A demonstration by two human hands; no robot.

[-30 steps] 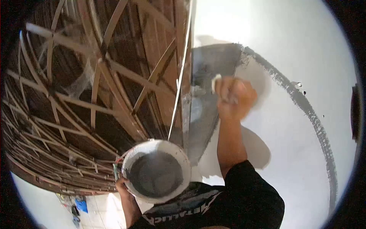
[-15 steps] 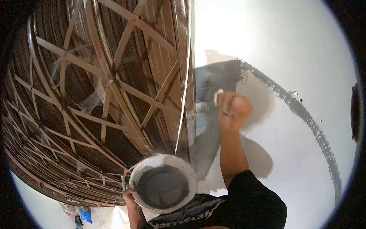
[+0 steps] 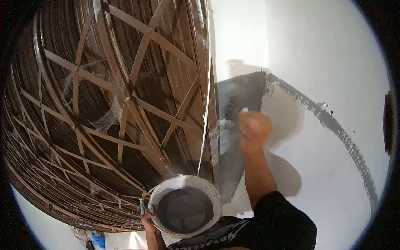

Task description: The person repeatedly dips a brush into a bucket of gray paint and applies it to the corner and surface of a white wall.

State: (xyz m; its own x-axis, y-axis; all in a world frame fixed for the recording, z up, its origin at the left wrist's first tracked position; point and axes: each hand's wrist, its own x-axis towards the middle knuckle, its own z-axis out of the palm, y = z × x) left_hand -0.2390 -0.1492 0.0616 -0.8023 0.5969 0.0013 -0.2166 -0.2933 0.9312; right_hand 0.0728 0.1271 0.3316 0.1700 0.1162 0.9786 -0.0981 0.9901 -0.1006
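Observation:
My left hand (image 3: 148, 221) grips the rim of a round white bucket (image 3: 217, 207) at its lower left. Dark grey paint or paste (image 3: 185, 210) lies inside it. A thin handle (image 3: 142, 207) stands by my left fingers. Over on the wall, my right hand (image 3: 255, 128) is closed round a pale handle (image 3: 245, 110), blurred by motion; the tool's working end is hard to make out. Beside that hand is a dark grey painted patch (image 3: 250, 89), which reaches down along the door frame.
A brown folding lattice gate (image 3: 129, 99) with cobwebs fills the left side. A white cord (image 3: 205, 125) runs down its edge. On the white wall (image 3: 316, 175) a grey painted band (image 3: 333, 123) curves down right, near small holes. Blue item (image 3: 98, 241) at lower left.
The view has shifted, so gate, bucket and wall sit slightly lower and further right. My right hand remains closed at the grey patch, and my left still holds the bucket.

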